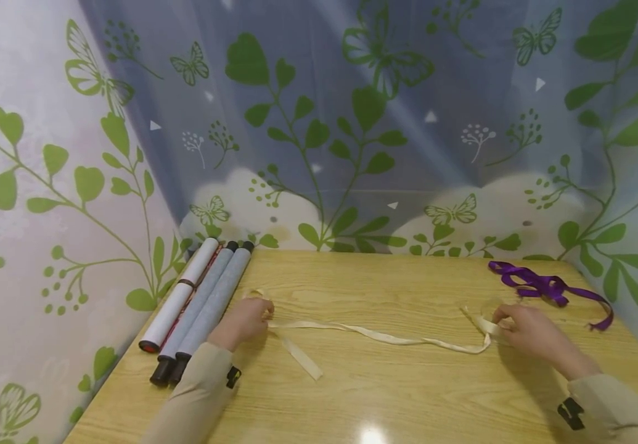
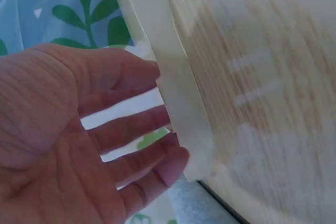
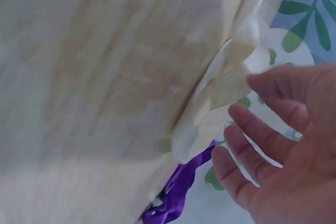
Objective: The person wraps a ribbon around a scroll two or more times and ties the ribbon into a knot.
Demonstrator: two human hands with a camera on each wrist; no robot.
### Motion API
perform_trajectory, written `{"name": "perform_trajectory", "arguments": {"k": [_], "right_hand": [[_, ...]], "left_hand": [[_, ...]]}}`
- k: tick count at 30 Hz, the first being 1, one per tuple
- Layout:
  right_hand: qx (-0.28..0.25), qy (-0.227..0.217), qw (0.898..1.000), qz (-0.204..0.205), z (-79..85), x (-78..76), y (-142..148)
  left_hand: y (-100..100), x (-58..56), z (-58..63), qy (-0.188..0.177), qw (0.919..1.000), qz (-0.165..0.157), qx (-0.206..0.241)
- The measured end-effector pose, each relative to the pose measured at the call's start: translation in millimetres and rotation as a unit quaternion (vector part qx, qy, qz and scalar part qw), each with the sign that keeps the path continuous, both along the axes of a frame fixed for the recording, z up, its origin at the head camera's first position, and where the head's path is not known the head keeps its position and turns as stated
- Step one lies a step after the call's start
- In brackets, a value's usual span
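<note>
A long cream ribbon (image 1: 385, 337) runs across the wooden table between my hands, lightly twisted along its middle. My left hand (image 1: 248, 317) pinches its left part between thumb and index finger. In the left wrist view the ribbon (image 2: 184, 93) passes flat by the fingertips, the other fingers spread loosely. A loose tail (image 1: 302, 359) lies below that hand. At the other side my right hand (image 1: 535, 333) pinches the ribbon close to a bend, where a short end sticks up. The right wrist view shows the folded ribbon (image 3: 226, 87) at the thumb tip, the remaining fingers apart.
Several rolled tubes (image 1: 213, 302), white and grey-blue with dark ends, lie along the table's left side. A crumpled purple ribbon (image 1: 546, 285) rests at the back right, beyond the right hand. A leaf-patterned curtain (image 1: 319, 154) hangs behind the table (image 1: 407, 401).
</note>
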State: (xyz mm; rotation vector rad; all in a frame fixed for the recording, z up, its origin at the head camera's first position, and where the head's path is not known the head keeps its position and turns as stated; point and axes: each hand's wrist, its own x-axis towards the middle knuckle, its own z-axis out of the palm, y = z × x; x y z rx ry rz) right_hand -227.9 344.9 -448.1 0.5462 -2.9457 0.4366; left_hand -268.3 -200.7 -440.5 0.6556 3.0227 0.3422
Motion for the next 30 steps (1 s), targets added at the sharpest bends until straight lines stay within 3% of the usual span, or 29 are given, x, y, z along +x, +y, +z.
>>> {"name": "perform_trajectory", "arguments": {"k": [3, 8, 11, 15, 19, 22, 30], "right_hand": [[0.008, -0.003, 1.000, 0.023, -3.2, 0.2, -6.2], [-0.003, -0.076, 0.996, 0.054, -4.8, 3.7, -18.4], [-0.005, -0.080, 0.995, 0.064, -5.9, 3.1, -21.8], [-0.006, -0.058, 0.995, 0.082, -9.1, -1.7, -20.9], [-0.015, -0.046, 0.995, 0.089, -11.8, -4.4, -16.7], [-0.011, -0.035, 0.996, 0.075, -12.5, -5.2, -11.8], [0.001, -0.039, 0.999, 0.037, -8.5, -6.4, 2.8]], "left_hand": [[5.1, 4.2, 1.9, -0.003, 1.0000, -0.005, 0.002], [12.9, 9.2, 7.0, -0.094, 0.9953, -0.020, 0.003], [15.9, 10.9, 6.8, -0.122, 0.9923, -0.022, -0.002], [17.0, 10.2, 3.4, -0.094, 0.9955, -0.007, -0.004], [14.7, 5.5, -0.1, -0.062, 0.9977, -0.026, 0.009], [12.7, 1.8, -1.8, -0.044, 0.9983, -0.038, 0.009], [8.4, -4.4, -5.3, -0.020, 0.9998, -0.007, 0.007]]}}
